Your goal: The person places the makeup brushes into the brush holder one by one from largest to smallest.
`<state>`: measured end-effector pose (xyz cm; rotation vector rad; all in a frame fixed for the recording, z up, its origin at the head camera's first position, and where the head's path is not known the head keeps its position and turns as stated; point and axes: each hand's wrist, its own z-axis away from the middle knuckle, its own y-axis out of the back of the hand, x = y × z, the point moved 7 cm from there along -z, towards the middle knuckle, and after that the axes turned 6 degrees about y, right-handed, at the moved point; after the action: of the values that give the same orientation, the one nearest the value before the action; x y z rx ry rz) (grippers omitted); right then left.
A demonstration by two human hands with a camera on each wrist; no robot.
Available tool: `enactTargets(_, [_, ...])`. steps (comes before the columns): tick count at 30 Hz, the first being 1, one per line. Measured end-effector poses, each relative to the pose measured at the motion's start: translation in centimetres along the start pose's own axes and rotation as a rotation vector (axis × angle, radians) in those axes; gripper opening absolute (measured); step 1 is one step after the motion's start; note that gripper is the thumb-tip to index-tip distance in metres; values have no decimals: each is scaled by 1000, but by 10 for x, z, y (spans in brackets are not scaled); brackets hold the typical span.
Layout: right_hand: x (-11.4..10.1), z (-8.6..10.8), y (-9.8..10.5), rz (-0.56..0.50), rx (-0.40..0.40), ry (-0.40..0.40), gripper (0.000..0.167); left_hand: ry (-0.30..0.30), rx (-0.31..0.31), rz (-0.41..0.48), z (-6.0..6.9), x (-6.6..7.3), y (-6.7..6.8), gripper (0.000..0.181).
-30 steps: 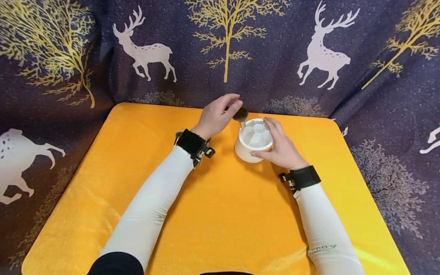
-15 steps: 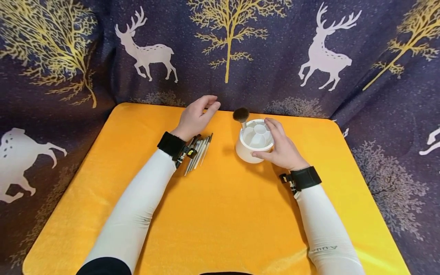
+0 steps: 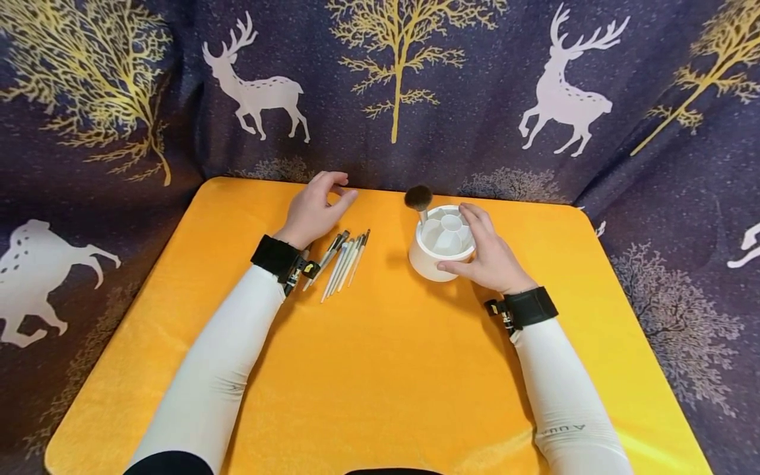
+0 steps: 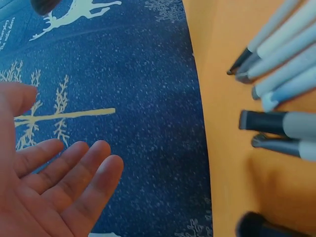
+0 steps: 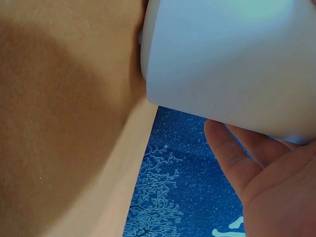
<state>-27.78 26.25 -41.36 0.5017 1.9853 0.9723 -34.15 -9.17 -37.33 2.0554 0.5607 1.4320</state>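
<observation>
A round white brush holder [image 3: 429, 264], divided into compartments, stands on the table. My right hand [image 3: 497, 262] grips its right side, thumb in front and fingers at the far rim. In the right wrist view the holder's smooth wall [image 5: 222, 64] lies against the fingers. One fluffy makeup brush [image 3: 418, 197] leans in its left compartment, dark bristles up. My left hand [image 3: 311, 212] hovers with loosely bent fingers and holds nothing. Several slim makeup brushes [image 3: 344, 265] lie beneath and beside its wrist; the left wrist view shows their tips [image 4: 249, 74] close up.
An orange cloth covers the table [image 3: 380, 369]. Right behind its far edge hangs a dark curtain [image 3: 356, 86] with deer and trees printed on it. The left wrist strap [image 3: 276, 257] partly hides the leftmost brushes.
My left hand has moved left, away from the fluffy brush, which stands in the holder. The loose brushes have come into fuller view. My right hand keeps its grip on the holder.
</observation>
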Motion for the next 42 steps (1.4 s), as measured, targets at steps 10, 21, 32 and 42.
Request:
enactTargets(10, [1, 0, 0, 4, 3, 0, 126, 33, 3, -42, 8, -13, 5, 57])
enactTargets(21, [0, 0, -1, 5, 4, 4, 127, 115, 1, -125, 17, -35, 12, 55])
enactTargets(32, [0, 1, 0, 3, 0, -6, 126, 184, -39, -177, 25, -58, 13, 53])
enactTargets(42, [0, 1, -1, 2, 0, -7, 126, 270, -78, -233, 36, -77, 16, 50])
